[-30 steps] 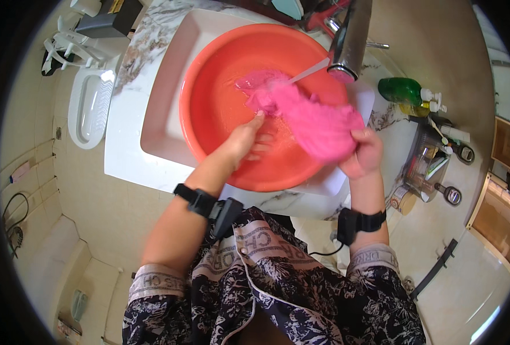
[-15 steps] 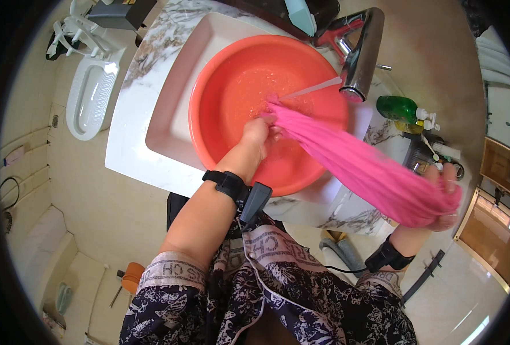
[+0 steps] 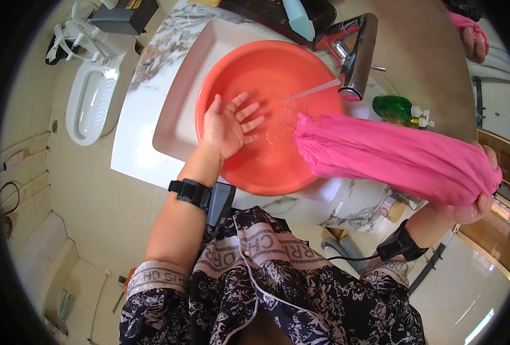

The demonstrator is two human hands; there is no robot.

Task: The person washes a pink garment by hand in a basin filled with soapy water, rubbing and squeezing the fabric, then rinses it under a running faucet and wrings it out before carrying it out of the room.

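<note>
A long pink cloth (image 3: 393,152) stretches out to the right, wet-looking and bunched in lengthwise folds. My right hand (image 3: 461,212) grips its far-right end, fingers wrapped round the fabric. The cloth's loose left end hangs over the right side of an orange-red basin (image 3: 249,66). Above the basin's left side, my left hand (image 3: 230,127) is open and holds nothing, palm up with fingers spread. Water (image 3: 309,91) runs from the chrome faucet (image 3: 359,57) into the basin, which has water in it.
The basin sits in a white sink (image 3: 174,109) set in a marbled counter (image 3: 163,49). Behind the cloth stand a green pump bottle (image 3: 391,107) and a yellow one (image 3: 407,122); a small jar (image 3: 391,208) is at the front. A light-blue brush (image 3: 298,20) lies near the faucet.
My left hand has let go of the cloth's left end, moved left and opened. My right hand has drawn its end farther right and slightly up, and the cloth's left end has fanned out.
</note>
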